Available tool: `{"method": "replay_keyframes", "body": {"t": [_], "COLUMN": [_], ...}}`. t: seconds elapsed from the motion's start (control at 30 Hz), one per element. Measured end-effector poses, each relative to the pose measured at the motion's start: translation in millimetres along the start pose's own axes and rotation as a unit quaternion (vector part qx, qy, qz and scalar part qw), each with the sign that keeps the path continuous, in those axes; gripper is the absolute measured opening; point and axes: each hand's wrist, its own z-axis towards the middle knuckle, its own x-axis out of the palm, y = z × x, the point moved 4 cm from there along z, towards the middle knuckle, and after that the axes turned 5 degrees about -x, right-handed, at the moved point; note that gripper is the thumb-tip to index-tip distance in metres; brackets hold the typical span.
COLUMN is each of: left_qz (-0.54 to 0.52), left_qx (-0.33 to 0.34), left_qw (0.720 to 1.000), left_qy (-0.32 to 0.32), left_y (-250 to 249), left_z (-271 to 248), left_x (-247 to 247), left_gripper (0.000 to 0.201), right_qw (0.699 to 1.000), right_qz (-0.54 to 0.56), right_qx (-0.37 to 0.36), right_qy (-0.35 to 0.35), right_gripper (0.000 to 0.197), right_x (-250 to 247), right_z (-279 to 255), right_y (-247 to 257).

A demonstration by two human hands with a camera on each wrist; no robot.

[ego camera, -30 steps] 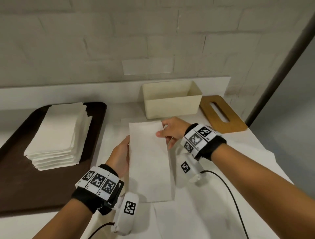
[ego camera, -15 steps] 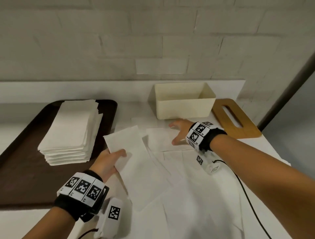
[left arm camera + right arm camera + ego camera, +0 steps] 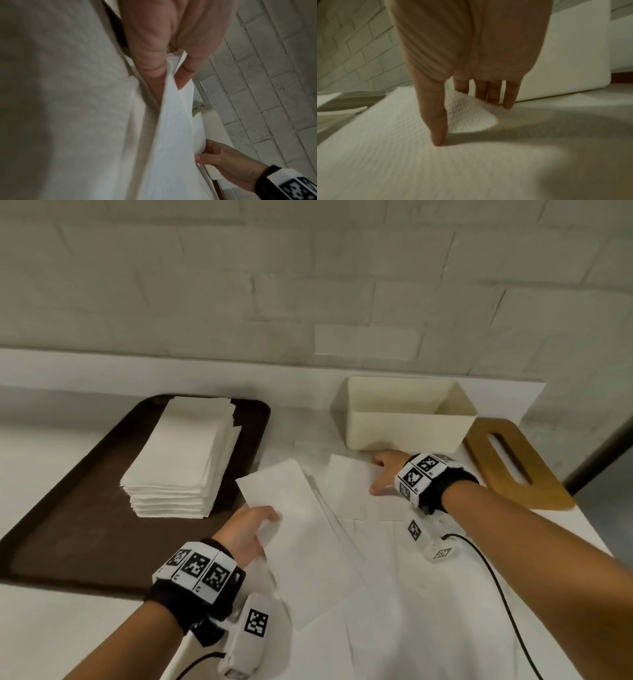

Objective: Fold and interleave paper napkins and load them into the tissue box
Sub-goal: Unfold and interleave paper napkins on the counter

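Head view: left hand (image 3: 251,530) pinches a long folded white paper napkin (image 3: 301,542) by its edge; right hand (image 3: 385,474), fingers straight, presses another flat white napkin (image 3: 349,491) just before the open cream tissue box (image 3: 407,429).

Left wrist view: thumb and fingers (image 3: 150,60) clamp the limp sheet, which is light and tearable, so best taken at the fold.

Right wrist view: flat fingertips (image 3: 439,140) rest on textured paper.
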Motion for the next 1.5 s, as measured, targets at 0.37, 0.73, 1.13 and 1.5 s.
{"method": "replay_keyframes", "body": {"t": [0.37, 0.73, 1.13, 1.5], "left_qz": [0.049, 0.003, -0.084, -0.062], "left_qx": [0.004, 0.024, 0.048, 0.041], "left_qw": [0.999, 1.000, 0.992, 0.994], "left_qy": [-0.005, -0.009, 0.082, 0.085], "left_y": [5.2, -7.1, -14.5, -15.9], "left_z": [-0.3, -0.2, -14.8, -8.3], "left_x": [6.8, 14.6, 25.2, 20.4], "left_gripper": [0.025, 0.038, 0.039, 0.038], "right_qw": [0.997, 0.894, 0.877, 0.888], "right_qz": [0.069, 0.430, 0.477, 0.455], "right_qx": [0.003, -0.073, -0.047, -0.047], "right_qy": [0.019, -0.107, -0.011, -0.053], "right_gripper": [0.062, 0.013, 0.034, 0.011], "right_x": [1.2, -63.1, 29.9, 16.2], "right_z": [-11.5, -59.8, -57.9, -46.1], "right_y": [-12.0, 31.6, 69.0, 52.6]}}
